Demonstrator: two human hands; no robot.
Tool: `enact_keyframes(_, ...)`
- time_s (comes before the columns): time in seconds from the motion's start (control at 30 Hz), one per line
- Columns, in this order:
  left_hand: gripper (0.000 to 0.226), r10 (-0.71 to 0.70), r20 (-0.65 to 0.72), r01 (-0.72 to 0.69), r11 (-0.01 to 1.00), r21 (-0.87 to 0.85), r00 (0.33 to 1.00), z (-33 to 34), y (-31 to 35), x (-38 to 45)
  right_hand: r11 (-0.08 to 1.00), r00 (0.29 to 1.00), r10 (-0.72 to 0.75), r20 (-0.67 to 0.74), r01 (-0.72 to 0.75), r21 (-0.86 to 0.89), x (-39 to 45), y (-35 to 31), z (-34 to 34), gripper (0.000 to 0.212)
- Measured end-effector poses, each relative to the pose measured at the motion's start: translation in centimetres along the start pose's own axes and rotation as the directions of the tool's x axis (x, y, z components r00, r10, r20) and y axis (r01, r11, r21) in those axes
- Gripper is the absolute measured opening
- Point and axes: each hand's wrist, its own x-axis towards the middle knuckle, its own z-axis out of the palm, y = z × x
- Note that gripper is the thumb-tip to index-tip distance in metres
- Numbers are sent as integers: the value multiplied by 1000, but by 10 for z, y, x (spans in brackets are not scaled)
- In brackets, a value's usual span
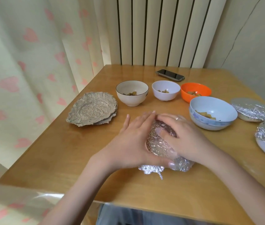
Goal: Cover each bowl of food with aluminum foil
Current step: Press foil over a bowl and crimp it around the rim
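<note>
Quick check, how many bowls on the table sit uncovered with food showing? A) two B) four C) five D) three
B: four open bowls show food, the black-rimmed white bowl, the small white bowl, the orange bowl and the blue bowl.
</note>
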Motion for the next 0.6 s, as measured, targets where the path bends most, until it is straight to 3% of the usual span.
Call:
enact_keyframes(0.13,142,-20,-12,20,1000,-4,1000,7,0,-1,981,994,97,46,-103,167,-3,2,4,56)
enact_keyframes(0.33,136,-51,-9,51,996,-80,999,5,7,-4,951,975,216,54,-222,216,-2,2,6,57)
enact_keyframes(0.6,143,-114,40,118,987,-114,993,4,9,-2,852,946,324,-15,-284,440,1,2,13,41)
